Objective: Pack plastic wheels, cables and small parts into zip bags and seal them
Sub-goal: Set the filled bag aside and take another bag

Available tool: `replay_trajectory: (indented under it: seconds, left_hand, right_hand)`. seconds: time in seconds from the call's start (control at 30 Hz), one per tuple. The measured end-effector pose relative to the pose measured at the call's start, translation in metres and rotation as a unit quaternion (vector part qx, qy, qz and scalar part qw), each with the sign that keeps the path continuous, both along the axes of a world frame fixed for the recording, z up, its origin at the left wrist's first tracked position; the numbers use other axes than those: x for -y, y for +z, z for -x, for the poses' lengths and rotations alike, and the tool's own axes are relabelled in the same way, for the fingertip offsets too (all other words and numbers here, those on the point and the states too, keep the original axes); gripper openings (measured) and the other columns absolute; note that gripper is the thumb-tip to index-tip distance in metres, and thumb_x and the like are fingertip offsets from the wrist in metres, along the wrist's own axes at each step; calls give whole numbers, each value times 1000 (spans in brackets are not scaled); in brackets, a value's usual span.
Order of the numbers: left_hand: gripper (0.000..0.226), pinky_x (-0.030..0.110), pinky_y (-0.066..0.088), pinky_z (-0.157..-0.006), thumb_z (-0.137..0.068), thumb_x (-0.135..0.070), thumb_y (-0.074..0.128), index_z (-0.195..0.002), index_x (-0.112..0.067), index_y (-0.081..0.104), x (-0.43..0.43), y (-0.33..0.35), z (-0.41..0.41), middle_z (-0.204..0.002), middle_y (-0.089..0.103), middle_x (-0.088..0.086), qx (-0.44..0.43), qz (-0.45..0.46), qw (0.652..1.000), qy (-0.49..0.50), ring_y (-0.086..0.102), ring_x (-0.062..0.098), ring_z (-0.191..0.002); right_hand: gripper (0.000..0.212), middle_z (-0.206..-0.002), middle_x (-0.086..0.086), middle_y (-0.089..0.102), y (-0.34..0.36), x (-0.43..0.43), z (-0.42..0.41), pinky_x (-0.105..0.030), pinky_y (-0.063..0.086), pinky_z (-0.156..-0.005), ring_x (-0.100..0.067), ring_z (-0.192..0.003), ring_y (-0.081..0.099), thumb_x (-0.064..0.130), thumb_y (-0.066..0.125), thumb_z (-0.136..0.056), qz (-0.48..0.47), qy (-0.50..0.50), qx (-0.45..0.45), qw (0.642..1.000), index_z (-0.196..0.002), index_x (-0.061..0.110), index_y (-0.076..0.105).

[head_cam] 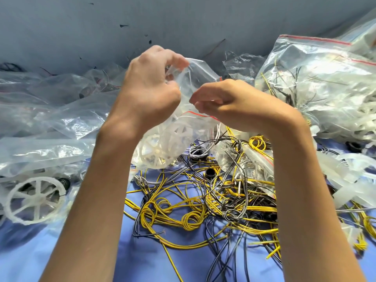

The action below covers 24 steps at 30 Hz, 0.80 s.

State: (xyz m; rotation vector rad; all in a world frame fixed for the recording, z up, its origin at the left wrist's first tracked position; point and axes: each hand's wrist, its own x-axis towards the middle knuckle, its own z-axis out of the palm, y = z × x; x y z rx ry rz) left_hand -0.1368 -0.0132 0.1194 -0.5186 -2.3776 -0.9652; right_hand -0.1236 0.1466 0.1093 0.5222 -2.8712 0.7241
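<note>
I hold a clear zip bag (189, 127) with a red seal line in mid-air; white plastic wheels show inside its lower part. My left hand (150, 86) grips the bag's upper edge with curled fingers. My right hand (230, 100) pinches the bag's mouth beside it, close to the red line. Below lies a tangle of yellow and black cables (203, 208) on the blue cloth (126, 259). A loose white wheel (34, 200) lies at the left.
A large clear bag full of white parts and wires (317, 90) stands at the right. Crumpled empty plastic bags (50, 102) cover the left and back. A grey wall rises behind. Small black parts (210, 173) sit among the cables.
</note>
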Motion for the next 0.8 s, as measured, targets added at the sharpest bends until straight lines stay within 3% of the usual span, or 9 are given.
replay_trajectory:
  seconds: [0.13,0.27,0.33,0.4,0.47,0.53,0.6,0.7,0.8]
  left_hand:
    - [47,-2,33,-72,-80,5,44,-115,-18,65,3,1,0,-98,51,-10,-4,-17,999,30,43,-3,-76]
    - [49,0,34,-70,-78,4,44,-115,-20,65,3,1,0,-103,54,-8,-7,2,999,35,46,0,-73]
    - [49,11,41,-80,-78,4,42,-104,-31,67,6,1,0,-107,61,-3,22,57,998,-4,53,7,-87]
    - [55,28,49,-88,-79,4,41,-85,-45,63,9,1,-1,-102,68,8,93,131,986,-50,61,22,-95]
    - [56,33,50,-86,-79,4,41,-87,-45,66,12,-1,0,-98,70,13,131,157,978,-45,62,26,-98]
    - [49,26,48,-88,-78,-2,41,-103,-31,71,10,-4,1,-98,71,6,107,114,988,-3,63,20,-99]
    - [50,29,49,-92,-68,-13,37,-104,-24,71,8,0,-1,-97,71,1,56,36,997,40,64,20,-99]
    - [56,31,51,-91,-60,-16,32,-101,-22,70,9,6,-1,-92,69,-3,-3,-31,997,74,65,19,-94]
    - [56,36,50,-92,-58,-16,32,-100,-19,68,13,5,-2,-97,70,2,23,15,997,76,65,25,-97]
  right_hand:
    - [23,-104,7,68,3,2,-3,-29,48,-83,-13,-95,59,37,49,-96,-21,5,13,1000,-108,31,67]
    - [27,-130,3,56,1,3,2,-28,40,-96,-16,-119,50,37,49,-96,-31,19,-4,999,-114,27,66]
    - [26,-141,1,46,3,5,2,-19,33,-94,-14,-125,45,34,51,-96,-11,27,-49,998,-112,22,68]
    - [26,-138,2,49,5,4,1,-16,30,-79,-13,-115,49,34,51,-96,-10,26,-74,997,-103,18,71]
    - [26,-132,3,56,4,1,0,-19,37,-84,-15,-113,54,37,50,-95,-26,18,-36,999,-104,24,71]
    - [26,-109,5,68,2,-1,-3,-26,47,-85,-13,-99,61,40,50,-95,-43,14,12,999,-109,30,69]
    - [26,-98,10,69,2,0,-5,-24,48,-83,-7,-91,61,41,50,-94,-39,10,25,999,-110,31,68]
    - [27,-125,6,61,2,1,-2,-22,40,-94,-8,-110,54,39,51,-94,-6,12,-15,1000,-114,29,66]
    - [29,-137,3,50,1,3,0,-16,31,-85,-7,-115,47,39,53,-94,-18,29,-15,999,-117,27,65]
